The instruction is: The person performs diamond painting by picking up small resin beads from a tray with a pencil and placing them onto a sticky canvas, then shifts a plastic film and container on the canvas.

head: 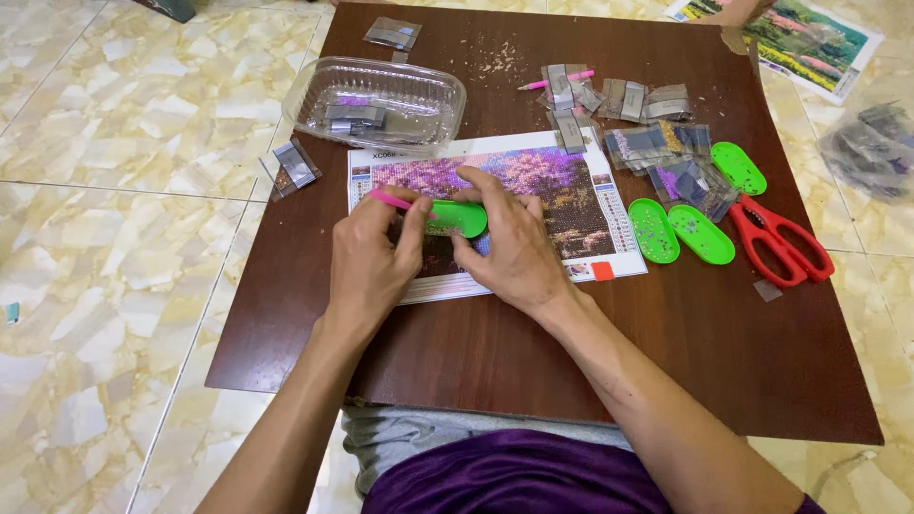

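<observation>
A diamond-painting canvas (533, 176) with a purple and brown picture lies in the middle of a low brown table (724, 324). My left hand (371, 262) holds a pink applicator pen (392, 200) over the canvas, its tip pointing toward a small green oval tray (457, 219). My right hand (509, 243) grips that green tray, with fingers above and thumb below it. Both hands hide the lower middle of the canvas.
A clear plastic box (381, 103) with small bags stands at the back left. Several bead bags (657, 143), three green trays (700, 233), red scissors (781, 238) and a second pink pen (557, 81) lie at the right. Marble tile floor surrounds the table.
</observation>
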